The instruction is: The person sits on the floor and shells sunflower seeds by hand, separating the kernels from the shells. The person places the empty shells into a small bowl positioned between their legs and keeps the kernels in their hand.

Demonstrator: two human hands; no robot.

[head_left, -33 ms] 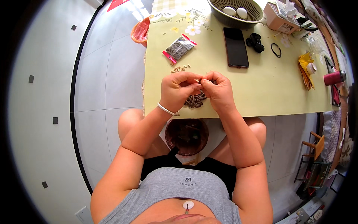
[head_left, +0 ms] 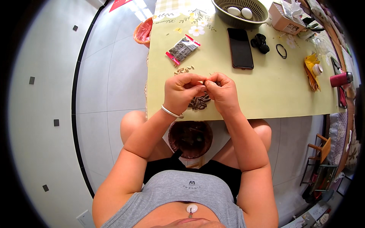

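My left hand point(head_left: 178, 91), a pale bracelet at its wrist, is closed in a pinch, its fingertips meeting those of my right hand point(head_left: 225, 95). Between them is a small dark sunflower seed point(head_left: 204, 82), mostly covered by the fingers. More dark seeds point(head_left: 217, 83) show by the curled fingers of my right hand. Below the hands, near the table's front edge, lies a pile of striped sunflower seeds point(head_left: 199, 102). Pale shelled kernels point(head_left: 184, 70) form a small heap just beyond my left hand. Farther off lies a part-clear seed packet point(head_left: 183, 49) with red ends.
A black phone point(head_left: 240, 48), a small black device point(head_left: 260, 43) and a black band point(head_left: 281, 51) lie beyond my right hand. At the back is a basket point(head_left: 220, 14) with two eggs. A dark bin point(head_left: 190, 152) stands between my knees, below the table edge point(head_left: 266, 117).
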